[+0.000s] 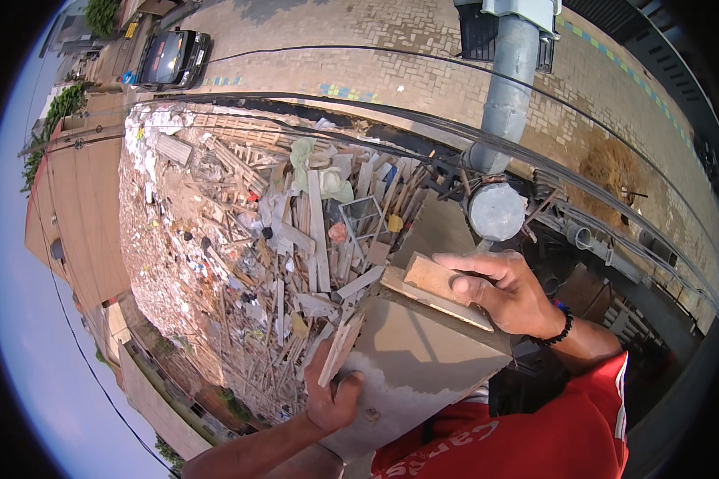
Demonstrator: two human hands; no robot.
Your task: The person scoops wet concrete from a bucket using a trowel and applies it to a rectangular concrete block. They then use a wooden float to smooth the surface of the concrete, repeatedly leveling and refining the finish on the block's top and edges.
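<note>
My right hand (pixel 511 294) grips the wooden block handle of a plastering float (pixel 433 302), its thumb and fingers closed round it. The float's flat board rests on a grey mortar-covered wall top (pixel 411 343). Smooth, darker mortar lies around the float, while a paler, rougher patch shows nearer to me. At the wall's left edge, my left hand (pixel 334 399) is closed around a short wooden strip (pixel 342 349). This strip slants up along the edge, and the fingers behind it are partly hidden.
Far below on the left spreads a heap of rubble and scrap timber (pixel 240 231). A grey pipe (pixel 510 96) and a round grey cap (pixel 496 211) stand just beyond the wall. Black cables (pixel 359 104) cross above the paved street (pixel 359 68), where a dark car (pixel 172 59) is parked.
</note>
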